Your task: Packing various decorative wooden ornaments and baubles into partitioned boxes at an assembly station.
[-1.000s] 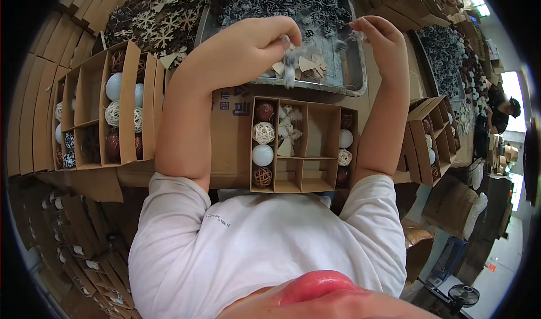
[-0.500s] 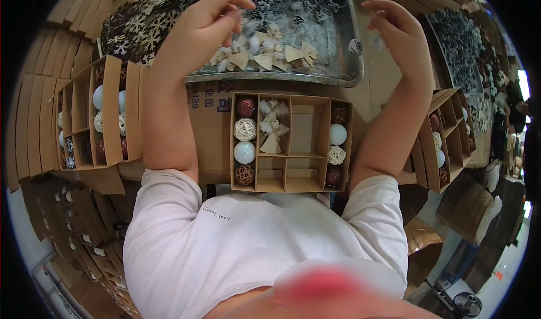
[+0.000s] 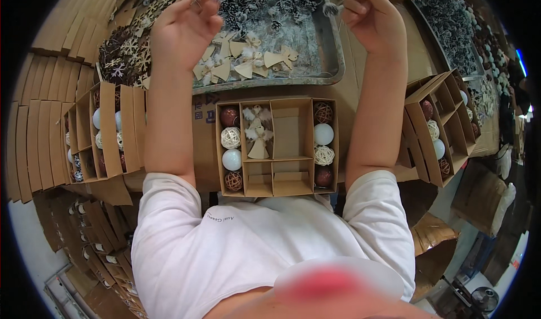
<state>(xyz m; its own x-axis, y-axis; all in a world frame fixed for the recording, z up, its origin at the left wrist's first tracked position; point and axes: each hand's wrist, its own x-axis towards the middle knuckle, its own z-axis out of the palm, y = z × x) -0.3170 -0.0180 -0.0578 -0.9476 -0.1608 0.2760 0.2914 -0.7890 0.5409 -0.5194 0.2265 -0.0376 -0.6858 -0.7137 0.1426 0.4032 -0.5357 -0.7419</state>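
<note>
My left hand (image 3: 189,29) is raised over the left part of the metal tray (image 3: 270,83), fingers curled and pinching what looks like a thin string loop. Past the tray's right rim, my right hand (image 3: 375,17) pinches a thin pale string. A small frosted pine cone (image 3: 331,9) shows beside its fingers, seemingly on that string. Between my forearms sits a divided cardboard box (image 3: 293,171). Balls fill its left and right columns, and angel ornaments (image 3: 258,130) lie in an upper middle compartment. The other middle compartments show bare cardboard.
Frosted pine cones (image 3: 276,3), wooden angels (image 3: 245,62) and wooden snowflakes (image 3: 132,54) lie in and beside the tray. Filled boxes stand at the left (image 3: 101,130) and right (image 3: 437,122). Another tray of pine cones (image 3: 445,29) lies far right. Flat cardboard (image 3: 34,144) is stacked at left.
My left hand has moved left and its fingers have curled in. My right hand has shifted left and up, now pinching a string. The pine cone beside it has moved up.
</note>
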